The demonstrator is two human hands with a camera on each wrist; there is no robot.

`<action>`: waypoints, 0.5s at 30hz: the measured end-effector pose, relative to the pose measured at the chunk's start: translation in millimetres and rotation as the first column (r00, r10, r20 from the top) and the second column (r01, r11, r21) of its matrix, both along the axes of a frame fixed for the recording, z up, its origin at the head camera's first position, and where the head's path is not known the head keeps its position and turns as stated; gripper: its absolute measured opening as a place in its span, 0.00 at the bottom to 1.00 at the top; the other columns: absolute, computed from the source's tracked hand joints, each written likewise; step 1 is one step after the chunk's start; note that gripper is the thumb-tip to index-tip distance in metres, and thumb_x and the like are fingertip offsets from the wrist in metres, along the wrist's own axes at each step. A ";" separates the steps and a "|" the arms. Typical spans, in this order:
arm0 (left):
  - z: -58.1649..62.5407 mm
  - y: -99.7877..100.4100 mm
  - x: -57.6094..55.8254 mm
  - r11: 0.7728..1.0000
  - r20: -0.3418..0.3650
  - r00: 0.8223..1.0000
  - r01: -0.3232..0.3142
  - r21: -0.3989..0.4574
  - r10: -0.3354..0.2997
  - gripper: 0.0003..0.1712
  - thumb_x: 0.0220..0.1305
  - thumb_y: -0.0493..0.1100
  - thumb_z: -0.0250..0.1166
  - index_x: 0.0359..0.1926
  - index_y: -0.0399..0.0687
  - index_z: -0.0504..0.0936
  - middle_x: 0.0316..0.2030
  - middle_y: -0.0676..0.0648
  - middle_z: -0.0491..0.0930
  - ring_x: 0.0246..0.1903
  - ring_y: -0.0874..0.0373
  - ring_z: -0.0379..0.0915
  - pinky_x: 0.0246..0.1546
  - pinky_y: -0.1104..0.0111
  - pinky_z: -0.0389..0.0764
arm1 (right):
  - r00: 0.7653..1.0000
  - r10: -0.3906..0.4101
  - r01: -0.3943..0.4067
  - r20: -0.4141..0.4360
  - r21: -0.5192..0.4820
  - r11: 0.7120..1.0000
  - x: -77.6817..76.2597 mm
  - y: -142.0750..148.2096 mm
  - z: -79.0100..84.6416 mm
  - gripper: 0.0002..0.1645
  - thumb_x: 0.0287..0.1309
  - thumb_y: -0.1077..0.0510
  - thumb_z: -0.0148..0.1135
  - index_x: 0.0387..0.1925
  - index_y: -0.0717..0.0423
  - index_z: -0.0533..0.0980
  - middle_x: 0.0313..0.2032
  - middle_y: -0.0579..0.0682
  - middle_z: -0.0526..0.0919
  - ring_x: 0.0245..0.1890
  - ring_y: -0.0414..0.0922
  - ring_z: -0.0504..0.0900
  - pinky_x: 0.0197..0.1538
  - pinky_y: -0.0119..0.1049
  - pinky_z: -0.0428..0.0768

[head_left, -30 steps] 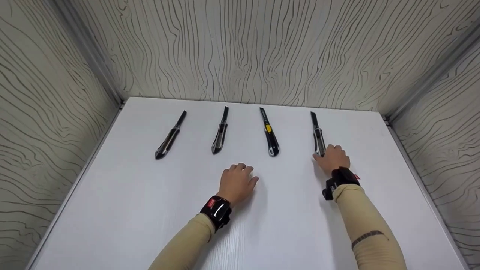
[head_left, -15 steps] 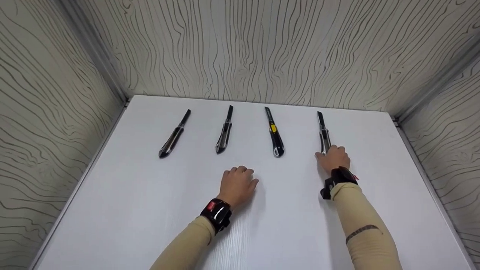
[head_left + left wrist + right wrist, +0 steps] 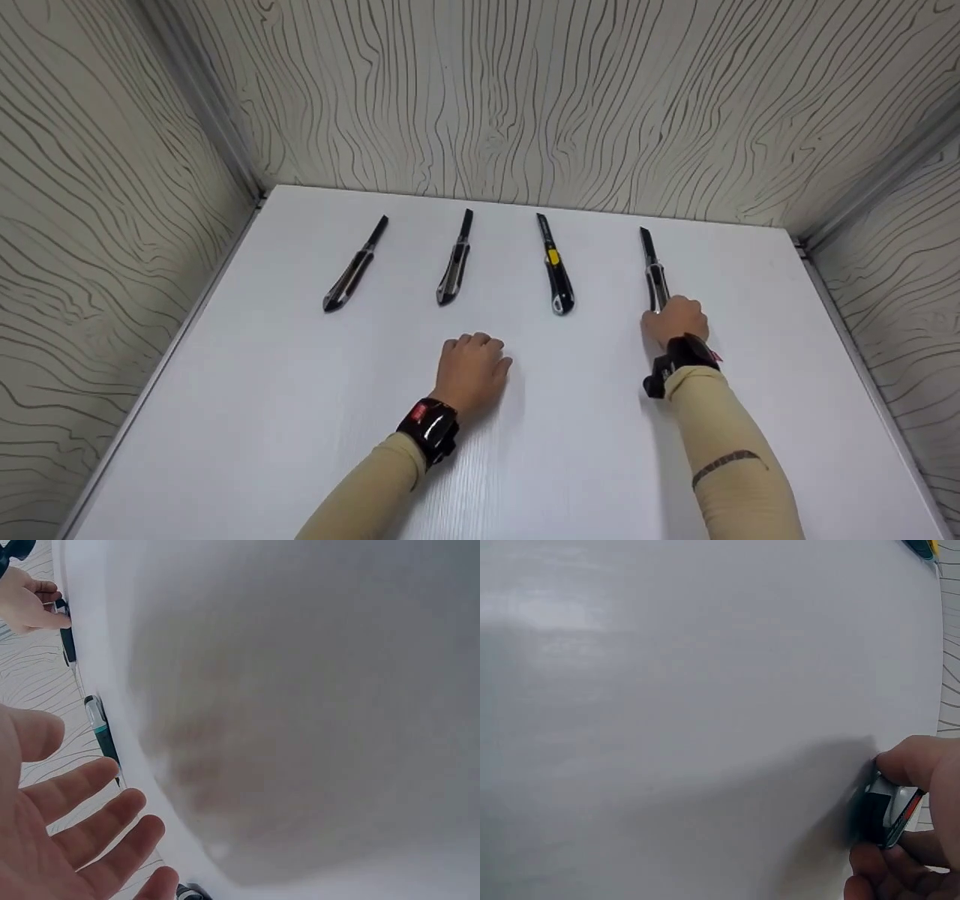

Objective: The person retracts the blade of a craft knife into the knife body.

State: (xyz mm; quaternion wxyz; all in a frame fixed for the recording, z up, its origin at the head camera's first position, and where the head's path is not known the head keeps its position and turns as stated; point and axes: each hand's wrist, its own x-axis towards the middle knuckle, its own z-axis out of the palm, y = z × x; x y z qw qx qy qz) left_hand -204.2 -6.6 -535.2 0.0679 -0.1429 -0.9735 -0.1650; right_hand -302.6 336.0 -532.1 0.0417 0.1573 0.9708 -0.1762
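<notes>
My right hand (image 3: 676, 322) pinches the handle end of the rightmost utility knife (image 3: 656, 283) between thumb and fingers. In the right wrist view the thumb and curled fingers lie on either side of the knife's butt (image 3: 881, 814). Its blade points to the back wall. My left hand (image 3: 472, 375) holds nothing, low over the middle of the table; the left wrist view shows its fingers (image 3: 97, 844) spread and relaxed. Beyond it lie a black utility knife with a yellow slider (image 3: 555, 259) and a grey-and-black utility knife (image 3: 453, 274).
Another grey-and-black utility knife (image 3: 349, 281) lies tilted at the far left of the row. All the blades point away from me. The white table (image 3: 300, 420) is enclosed by wood-grain-patterned walls (image 3: 480, 90) at the back and sides.
My right thumb has closed in against the knife handle, and the knife appears shifted very slightly toward me. The left hand has barely moved. The head view has drifted a little.
</notes>
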 end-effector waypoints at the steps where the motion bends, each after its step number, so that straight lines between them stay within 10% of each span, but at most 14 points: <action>1: 0.9 0.1 0.9 1.000 0.001 1.000 0.001 0.003 -0.001 0.16 0.68 0.54 0.57 0.46 0.53 0.84 0.46 0.50 0.84 0.49 0.51 0.79 0.51 0.53 0.77 | 1.000 -0.002 0.002 -0.004 0.000 1.000 1.6 0.9 0.6 0.18 0.58 0.52 0.55 0.26 0.66 0.73 0.23 0.57 0.75 0.23 0.51 0.74 0.25 0.38 0.70; 15: 13.3 4.3 1.4 0.999 -0.025 0.999 0.027 0.040 -0.026 0.14 0.68 0.52 0.59 0.48 0.53 0.84 0.47 0.50 0.84 0.49 0.51 0.79 0.52 0.53 0.75 | 0.989 0.029 -0.039 -0.144 -0.066 0.997 33.0 -15.9 3.9 0.18 0.58 0.53 0.57 0.29 0.68 0.73 0.24 0.58 0.74 0.22 0.51 0.73 0.23 0.37 0.67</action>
